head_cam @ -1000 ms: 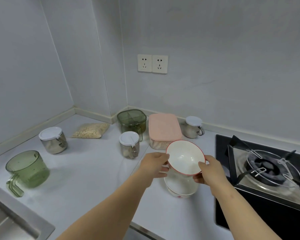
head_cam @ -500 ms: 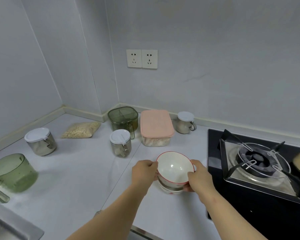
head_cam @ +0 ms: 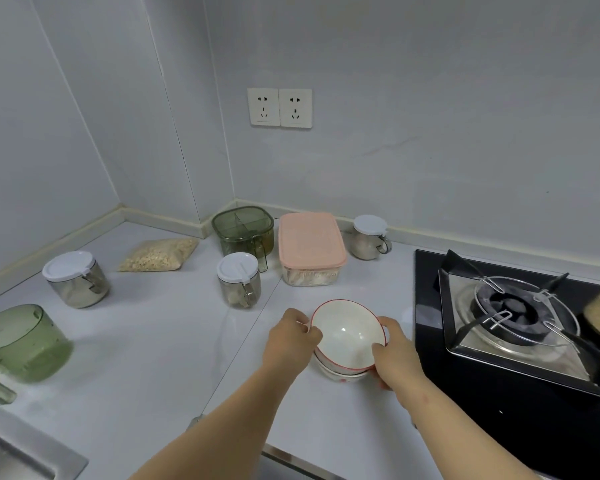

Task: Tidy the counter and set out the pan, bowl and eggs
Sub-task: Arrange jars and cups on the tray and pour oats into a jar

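While both hands grip it, the red-rimmed bowl sits nested in a second bowl on the counter, just left of the stove. Whether it is fully seated I cannot tell. The left hand pinches the rim's left side, its fingers curled over the edge. The right hand clasps the right side, thumb over the rim.

Behind the bowls stand a pink-lidded box, a green tub and a jar. A second jar stands near the wall, right of the box. A third jar stands far left, near a bag of oats. A green jug stands near the sink.
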Tool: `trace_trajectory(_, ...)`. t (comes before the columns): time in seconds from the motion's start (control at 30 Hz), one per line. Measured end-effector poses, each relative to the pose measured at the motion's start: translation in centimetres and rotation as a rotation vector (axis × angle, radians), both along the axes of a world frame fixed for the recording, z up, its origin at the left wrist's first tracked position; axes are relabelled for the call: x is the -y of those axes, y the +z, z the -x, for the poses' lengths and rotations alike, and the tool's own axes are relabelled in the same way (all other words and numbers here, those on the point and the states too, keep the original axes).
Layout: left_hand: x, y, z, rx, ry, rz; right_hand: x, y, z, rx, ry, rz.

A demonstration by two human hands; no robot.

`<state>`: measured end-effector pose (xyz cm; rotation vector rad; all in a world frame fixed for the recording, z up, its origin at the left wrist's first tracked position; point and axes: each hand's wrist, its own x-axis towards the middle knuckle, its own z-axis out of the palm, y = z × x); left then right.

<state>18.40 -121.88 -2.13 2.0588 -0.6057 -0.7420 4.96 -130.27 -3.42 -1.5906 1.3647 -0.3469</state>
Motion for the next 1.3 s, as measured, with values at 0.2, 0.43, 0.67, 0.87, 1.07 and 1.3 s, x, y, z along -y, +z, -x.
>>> trace_trajectory(0.2, -0.3, 0.2, 0.1, -0.337, -0.084, -0.051, 0.0, -0.3, -0.1, 0.003, 0.034, -0.089)
trace_trajectory(0.43, -0.4, -0.1, 0.4, -0.369, -0.059, 0.070, 0.2, 0.2, -0.2, -0.141, 0.034, 0.183)
trace_trajectory(0.67, -0.5, -1.0, 0.5, -0.451, 0.014, 0.060, 0.1, 0.6, -0.2, -0.106, -0.031, 0.296)
trace_trajectory(0.87, -0.4, -1.3, 0.3, -0.413, -0.087, -0.026, 1.1, 1.1, 0.7, 0.122, -0.292, 0.295)
trace_trajectory(1.07, 0.3, -0.8, 0.9, -0.431, -0.004, -0.013, 2.1, 1.8, 3.0, 0.146, -0.437, 0.183)
trace_trajectory(1.3, -0.7, 0.7, -1.2, -0.389, 0.215, 0.132, 1.5, 0.2, 3.7, 0.046, -0.424, 0.083)
